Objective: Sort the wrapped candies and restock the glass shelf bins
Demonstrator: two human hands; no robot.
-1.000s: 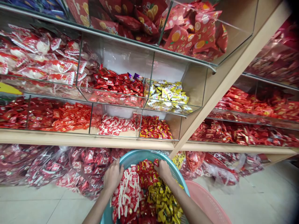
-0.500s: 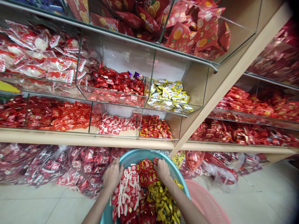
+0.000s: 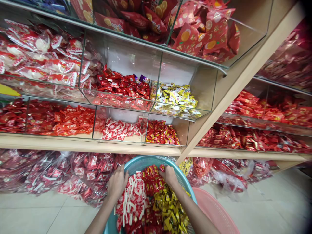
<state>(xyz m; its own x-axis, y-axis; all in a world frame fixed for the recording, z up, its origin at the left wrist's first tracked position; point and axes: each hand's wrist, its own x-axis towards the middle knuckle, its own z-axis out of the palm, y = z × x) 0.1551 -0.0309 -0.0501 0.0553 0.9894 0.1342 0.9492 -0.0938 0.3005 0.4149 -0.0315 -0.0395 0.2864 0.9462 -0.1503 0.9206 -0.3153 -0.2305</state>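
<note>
My left hand (image 3: 117, 182) is closed over the left rim of a blue-green plastic basket (image 3: 136, 164). Inside it are wrapped candies in separate heaps: red-and-white ones (image 3: 131, 198) at left, red ones (image 3: 152, 182) at the far side, and yellow ones (image 3: 170, 208) at right. Over the far right part of the basket, my right hand (image 3: 169, 176) pinches a red wrapped candy (image 3: 162, 168) between thumb and fingers. More dark red candies (image 3: 152, 217) lie at the near side of the basket, partly cut off by the frame.
Ahead rises a wooden shelf (image 3: 156, 149) with glass-fronted bins of wrapped sweets. Plastic bags of candy (image 3: 92, 172) lie beneath it on the tiled floor (image 3: 31, 211). A pink basket (image 3: 214, 211) stands right of the blue-green one, partly behind it.
My right hand has shifted very slightly left, and the red candy at its fingertips shows a little more. My left hand stays on the rim.
</note>
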